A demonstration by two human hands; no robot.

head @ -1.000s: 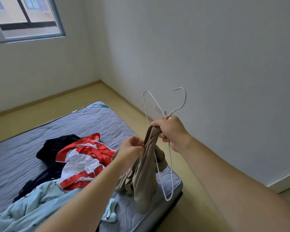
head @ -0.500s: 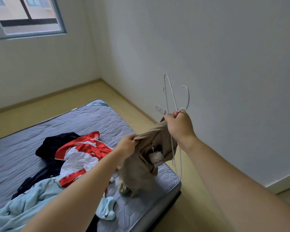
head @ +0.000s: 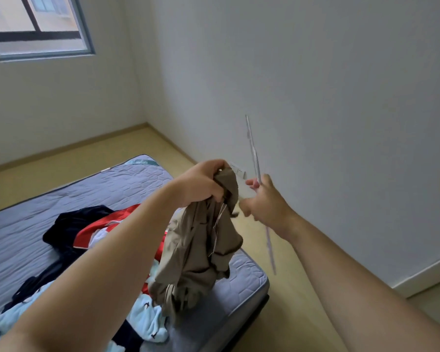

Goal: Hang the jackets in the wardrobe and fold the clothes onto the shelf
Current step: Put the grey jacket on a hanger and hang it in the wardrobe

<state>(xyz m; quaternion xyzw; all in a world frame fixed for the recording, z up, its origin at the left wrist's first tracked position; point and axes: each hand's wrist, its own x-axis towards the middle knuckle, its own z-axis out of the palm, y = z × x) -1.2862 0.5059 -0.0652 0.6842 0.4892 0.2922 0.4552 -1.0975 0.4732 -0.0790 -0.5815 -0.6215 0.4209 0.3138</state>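
Since the earlier frame, the right hand (head: 267, 201) had let go of the tan jacket (head: 201, 250), gripping only the hanger (head: 255, 158); the left hand (head: 203, 182) clutched its collar, probably to thread the hanger in.

A window (head: 36, 26) fills the upper left of the frame. White walls (head: 315, 97) meet at a corner, with a wall socket (head: 238, 170) low at centre. Yellowish floor (head: 297, 313) surrounds a grey quilted mattress (head: 127, 181).

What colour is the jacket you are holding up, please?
Beige, or khaki, jacket, seen in the head view.
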